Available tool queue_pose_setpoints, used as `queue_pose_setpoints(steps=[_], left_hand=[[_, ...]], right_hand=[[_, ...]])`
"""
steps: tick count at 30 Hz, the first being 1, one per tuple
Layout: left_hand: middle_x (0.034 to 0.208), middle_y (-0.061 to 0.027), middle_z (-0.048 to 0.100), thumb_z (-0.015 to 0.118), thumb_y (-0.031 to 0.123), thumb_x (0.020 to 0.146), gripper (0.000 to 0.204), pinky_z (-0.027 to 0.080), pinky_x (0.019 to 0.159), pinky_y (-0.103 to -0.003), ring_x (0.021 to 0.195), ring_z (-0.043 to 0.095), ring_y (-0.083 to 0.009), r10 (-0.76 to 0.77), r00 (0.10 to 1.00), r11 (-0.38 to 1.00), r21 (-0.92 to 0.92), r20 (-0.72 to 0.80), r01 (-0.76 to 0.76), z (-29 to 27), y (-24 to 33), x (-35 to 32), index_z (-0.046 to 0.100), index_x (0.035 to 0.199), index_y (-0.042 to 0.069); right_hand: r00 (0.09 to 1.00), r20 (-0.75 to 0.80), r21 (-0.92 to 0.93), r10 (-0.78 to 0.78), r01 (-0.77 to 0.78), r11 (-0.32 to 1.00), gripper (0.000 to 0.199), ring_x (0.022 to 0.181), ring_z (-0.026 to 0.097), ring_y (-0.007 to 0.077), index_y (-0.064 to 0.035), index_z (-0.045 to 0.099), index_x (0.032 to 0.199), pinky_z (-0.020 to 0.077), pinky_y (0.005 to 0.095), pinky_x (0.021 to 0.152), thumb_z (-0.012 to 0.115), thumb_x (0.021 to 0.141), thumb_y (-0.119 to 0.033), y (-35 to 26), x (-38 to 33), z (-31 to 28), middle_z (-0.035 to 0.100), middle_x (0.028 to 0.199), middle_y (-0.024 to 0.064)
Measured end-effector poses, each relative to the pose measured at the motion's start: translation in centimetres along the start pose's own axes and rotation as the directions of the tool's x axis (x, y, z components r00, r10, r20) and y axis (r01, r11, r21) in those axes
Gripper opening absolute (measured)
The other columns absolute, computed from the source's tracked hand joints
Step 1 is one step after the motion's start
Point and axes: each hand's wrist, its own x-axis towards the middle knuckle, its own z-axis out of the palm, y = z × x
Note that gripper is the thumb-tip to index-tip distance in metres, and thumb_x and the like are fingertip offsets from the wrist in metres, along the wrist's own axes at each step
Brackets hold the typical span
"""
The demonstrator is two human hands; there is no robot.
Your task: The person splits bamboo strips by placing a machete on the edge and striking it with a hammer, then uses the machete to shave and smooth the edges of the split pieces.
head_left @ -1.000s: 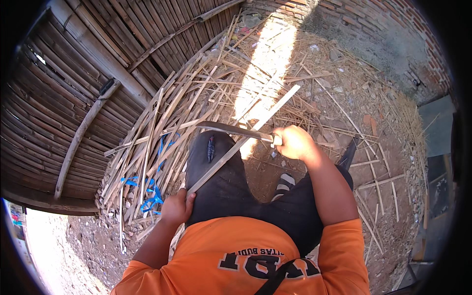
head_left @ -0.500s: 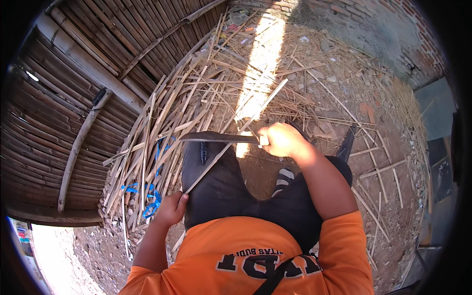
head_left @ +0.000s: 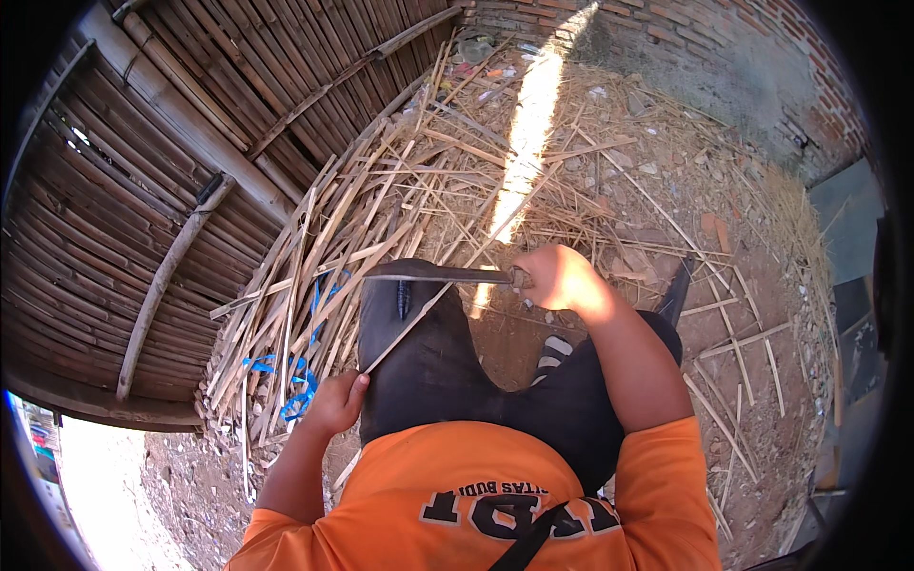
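My right hand (head_left: 555, 277) is closed round the handle of a machete (head_left: 447, 275), whose long dark blade points left over my thigh. A thin bamboo strip (head_left: 413, 329) slants up and to the right from my left hand (head_left: 337, 402), which grips its near end beside my left leg. The blade crosses the strip above the thigh; whether the two touch I cannot tell. The far part of the strip runs out over the pile of split bamboo ahead.
Split bamboo strips (head_left: 319, 224) lie heaped at the left and ahead, with blue twine (head_left: 302, 390) among them. A slatted bamboo wall (head_left: 90, 257) rises at the left, a brick wall (head_left: 705, 57) at the back. Loose strips (head_left: 721, 419) lie on the dirt at the right.
The view has shifted a little. The machete blade has turned on its axis and now shows its edge more. Both hands keep their holds in nearly the same places.
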Motion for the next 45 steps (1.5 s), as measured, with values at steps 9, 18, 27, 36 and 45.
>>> queue_pose_setpoints(steps=[9, 18, 27, 36, 45], left_hand=[[0.076, -0.0286, 0.063, 0.049, 0.038, 0.104, 0.044, 0.048, 0.069, -0.056, 0.077, 0.062, -0.0512, -0.023, 0.997, 0.995, 0.093, -0.071, 0.029, 0.8, 1.0, -0.1, 0.059, 0.085, 0.0], [0.072, -0.0286, 0.062, 0.051, 0.035, 0.103, 0.039, 0.046, 0.063, -0.056, 0.072, 0.061, -0.0513, 0.014, 0.996, 0.996, 0.089, -0.083, -0.007, 0.9, 1.2, -0.5, 0.057, 0.085, 0.001], [0.071, -0.0285, 0.062, 0.053, 0.037, 0.102, 0.041, 0.046, 0.062, -0.056, 0.072, 0.061, -0.0515, -0.015, 0.994, 0.992, 0.122, -0.113, 0.029, 1.1, 1.5, -0.3, 0.055, 0.082, 0.001], [0.067, -0.028, 0.061, 0.056, 0.036, 0.101, 0.038, 0.045, 0.059, -0.058, 0.067, 0.061, -0.051, -0.065, 0.98, 0.983, 0.158, -0.19, 0.096, 2.4, 1.7, -0.6, 0.054, 0.082, 0.002], [0.068, -0.0278, 0.061, 0.059, 0.034, 0.1, 0.037, 0.045, 0.058, -0.057, 0.067, 0.061, -0.0503, -0.026, 0.982, 0.992, 0.113, -0.186, 0.048, 2.6, 0.8, -0.9, 0.054, 0.081, 0.002]], right_hand=[[0.945, -0.116, 0.296, 0.305, -0.26, 0.919, 0.037, 0.097, 0.067, 0.0393, -0.0024, 0.067, 0.1, 0.052, 0.0466, 0.083, 0.079, 0.08, -0.032, 7.0, 0.7, -1.5, 0.069, 0.097, 0.0215], [0.999, 0.049, 0.072, 0.021, -0.024, 0.997, 0.032, 0.088, 0.069, 0.0365, -0.0037, 0.069, 0.1, 0.0534, 0.0464, 0.078, 0.078, 0.082, -0.029, 0.4, -0.7, -2.3, 0.07, 0.088, 0.0203], [0.99, 0.027, 0.162, 0.137, -0.14, 0.977, 0.031, 0.089, 0.069, 0.037, -0.0051, 0.07, 0.1, 0.053, 0.0456, 0.08, 0.076, 0.083, -0.029, 1.5, -0.6, -2.4, 0.07, 0.09, 0.0198], [0.961, 0.001, 0.335, 0.277, -0.261, 0.905, 0.036, 0.094, 0.068, 0.0374, -0.0037, 0.07, 0.105, 0.0528, 0.0456, 0.084, 0.076, 0.081, -0.03, 6.3, 0.9, -0.5, 0.071, 0.1, 0.0208], [0.992, 0.125, 0.099, 0.032, -0.045, 0.994, 0.04, 0.095, 0.068, 0.0386, -0.0044, 0.069, 0.108, 0.053, 0.0463, 0.083, 0.079, 0.081, -0.032, 0.2, 1.0, -0.5, 0.07, 0.099, 0.0212]])
